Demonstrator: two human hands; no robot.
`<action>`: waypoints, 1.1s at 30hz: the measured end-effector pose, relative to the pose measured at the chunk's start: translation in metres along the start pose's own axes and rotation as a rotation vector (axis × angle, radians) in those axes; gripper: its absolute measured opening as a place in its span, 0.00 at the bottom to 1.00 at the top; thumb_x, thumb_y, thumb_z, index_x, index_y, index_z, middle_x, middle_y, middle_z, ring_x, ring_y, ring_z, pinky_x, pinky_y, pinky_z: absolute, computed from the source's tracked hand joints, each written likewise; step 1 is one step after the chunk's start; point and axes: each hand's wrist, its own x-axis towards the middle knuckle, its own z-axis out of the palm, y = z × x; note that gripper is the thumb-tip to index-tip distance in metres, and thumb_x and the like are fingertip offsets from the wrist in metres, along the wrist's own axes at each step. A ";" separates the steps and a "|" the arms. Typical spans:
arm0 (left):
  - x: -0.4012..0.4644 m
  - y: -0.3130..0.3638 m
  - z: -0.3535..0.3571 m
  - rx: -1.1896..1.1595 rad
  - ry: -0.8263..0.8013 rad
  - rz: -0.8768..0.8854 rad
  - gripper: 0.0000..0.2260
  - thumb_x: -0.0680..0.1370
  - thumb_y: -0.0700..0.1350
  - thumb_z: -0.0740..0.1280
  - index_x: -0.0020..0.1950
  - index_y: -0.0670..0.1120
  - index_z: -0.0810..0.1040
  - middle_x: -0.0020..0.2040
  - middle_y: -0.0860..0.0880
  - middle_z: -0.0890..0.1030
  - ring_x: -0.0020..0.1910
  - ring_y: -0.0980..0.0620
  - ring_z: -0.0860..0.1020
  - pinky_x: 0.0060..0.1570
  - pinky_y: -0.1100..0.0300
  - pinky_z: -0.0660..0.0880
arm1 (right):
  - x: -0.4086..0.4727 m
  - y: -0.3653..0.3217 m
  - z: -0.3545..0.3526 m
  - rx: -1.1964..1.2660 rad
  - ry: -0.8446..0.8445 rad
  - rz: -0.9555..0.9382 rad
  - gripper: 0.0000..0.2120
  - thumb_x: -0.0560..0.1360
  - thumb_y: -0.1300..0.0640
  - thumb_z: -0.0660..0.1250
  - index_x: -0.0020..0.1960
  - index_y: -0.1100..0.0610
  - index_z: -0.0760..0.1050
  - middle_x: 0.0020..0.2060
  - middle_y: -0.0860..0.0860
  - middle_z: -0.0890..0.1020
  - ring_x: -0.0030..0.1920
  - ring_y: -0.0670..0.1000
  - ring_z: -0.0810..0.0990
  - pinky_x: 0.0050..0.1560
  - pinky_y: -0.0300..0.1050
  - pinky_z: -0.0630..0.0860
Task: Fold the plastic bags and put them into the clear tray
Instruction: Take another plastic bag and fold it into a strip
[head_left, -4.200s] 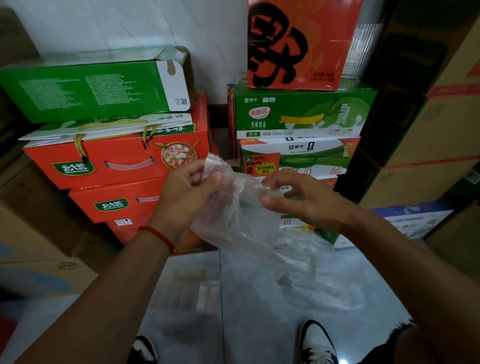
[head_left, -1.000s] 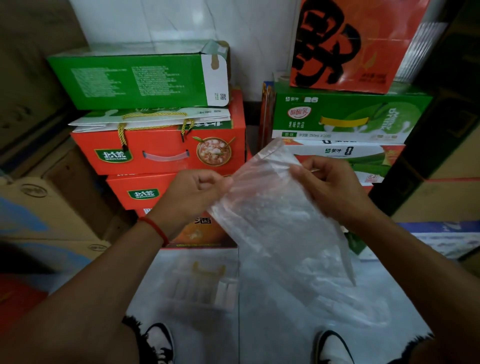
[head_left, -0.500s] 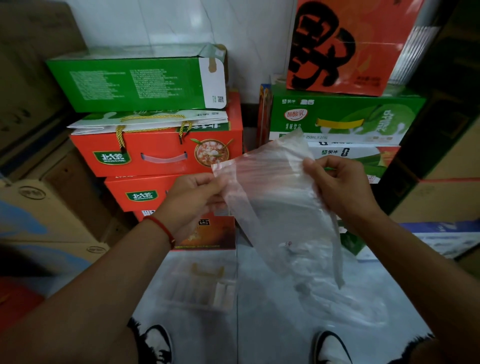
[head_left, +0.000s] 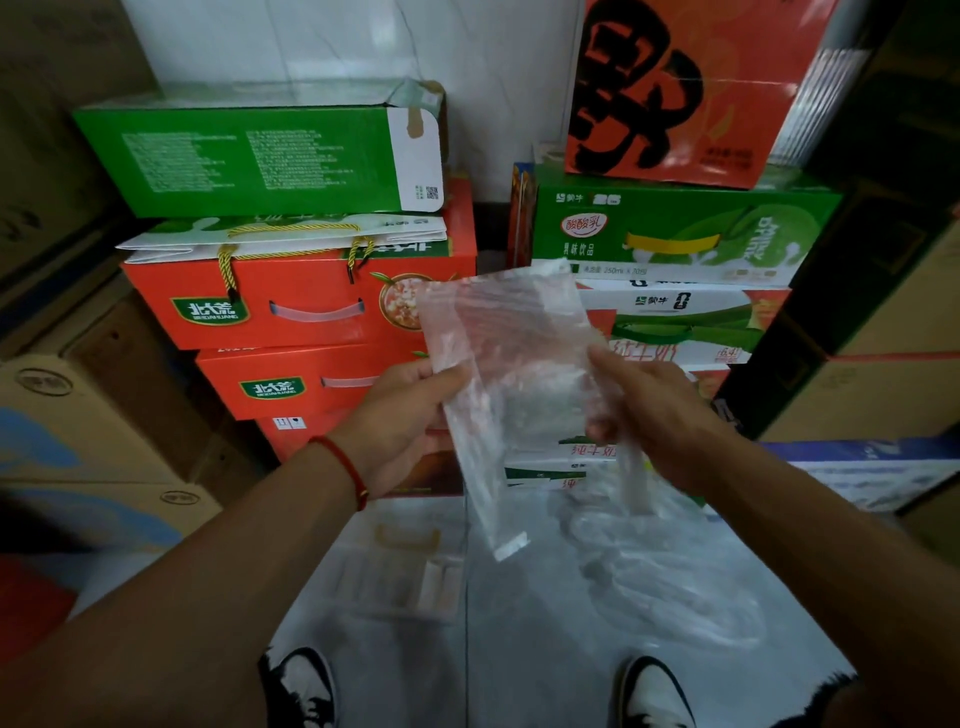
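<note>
1. Your fingers are clamped on the plastic bag (head_left: 511, 364): the left hand (head_left: 402, 415) pinches its left edge with the thumb on the front, and the right hand (head_left: 660, 415) is curled round its right edge.
2. You hold the bag in the air between both hands, above the floor (head_left: 519, 649). It is flattened into a long strip, its long axis running steeply from the upper end down to a free lower end, tilted a little.
3. Judge it as very light, limp and slippery film; it will likely sag and spring open, so grip near the edges and crease firmly.
4. Below lies the clear tray (head_left: 405, 577) on the floor, with loose bags (head_left: 670, 577) beside it toward your right.
5. Farther off stand stacked cartons (head_left: 301, 301).
</note>
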 end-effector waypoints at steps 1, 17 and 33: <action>-0.001 -0.002 0.002 -0.015 0.015 -0.025 0.12 0.83 0.45 0.65 0.61 0.41 0.82 0.55 0.41 0.86 0.50 0.44 0.84 0.53 0.47 0.82 | -0.001 0.003 0.004 -0.026 0.046 -0.032 0.16 0.82 0.49 0.69 0.50 0.64 0.81 0.34 0.55 0.80 0.29 0.51 0.78 0.36 0.50 0.79; -0.002 0.008 -0.004 0.175 0.305 0.503 0.17 0.82 0.54 0.67 0.53 0.39 0.80 0.41 0.32 0.81 0.37 0.44 0.74 0.35 0.43 0.74 | -0.016 -0.011 0.022 -0.081 0.197 -0.400 0.17 0.80 0.50 0.71 0.44 0.64 0.82 0.26 0.52 0.79 0.20 0.46 0.71 0.21 0.39 0.69; -0.012 0.009 -0.013 0.204 0.172 0.587 0.06 0.81 0.40 0.69 0.56 0.49 0.79 0.41 0.31 0.81 0.34 0.36 0.76 0.38 0.48 0.72 | -0.014 -0.013 0.001 -0.024 0.127 -0.410 0.14 0.81 0.59 0.70 0.65 0.55 0.75 0.43 0.60 0.86 0.43 0.54 0.87 0.44 0.48 0.85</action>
